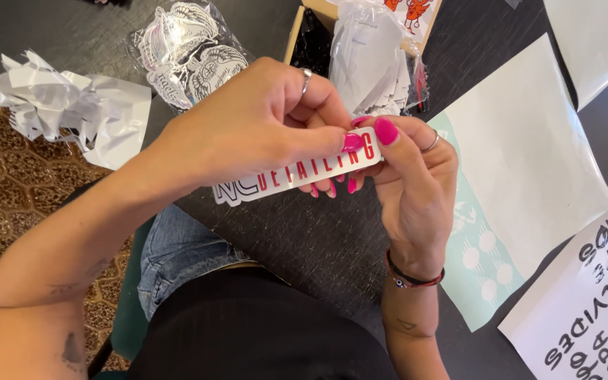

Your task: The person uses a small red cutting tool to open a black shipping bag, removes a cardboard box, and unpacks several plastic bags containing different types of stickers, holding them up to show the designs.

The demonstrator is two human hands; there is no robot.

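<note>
Closest to the camera the person's lap fills the bottom of the view, a black top over blue jeans, with a green chair edge (129,309) showing beside the thigh and patterned brown flooring (8,183) off to the left. Just above the lap both hands meet over the dark worktop (318,239). The left hand (262,119) comes in from the left, wearing a ring, its thumb and fingers pinched shut on the right end of a long narrow sticker (297,171) with red and black lettering on white. The right hand (409,176), with a red cord bracelet at the wrist and bright pink nails, is closed on that same end from beneath, its thumbnail pressed at the sticker's edge right beside the left thumb. The sticker is held in the air, tilted slightly, its left end free. To the right on the worktop lies a mint and white sheet (522,162), and nearer the corner a white sheet with black lettering (592,295). Farther back on the left sits crumpled white backing paper (58,105), then a clear bag of printed stickers (188,53), and beyond the hands a wooden box (293,35) with more bagged white pieces (371,60).
</note>
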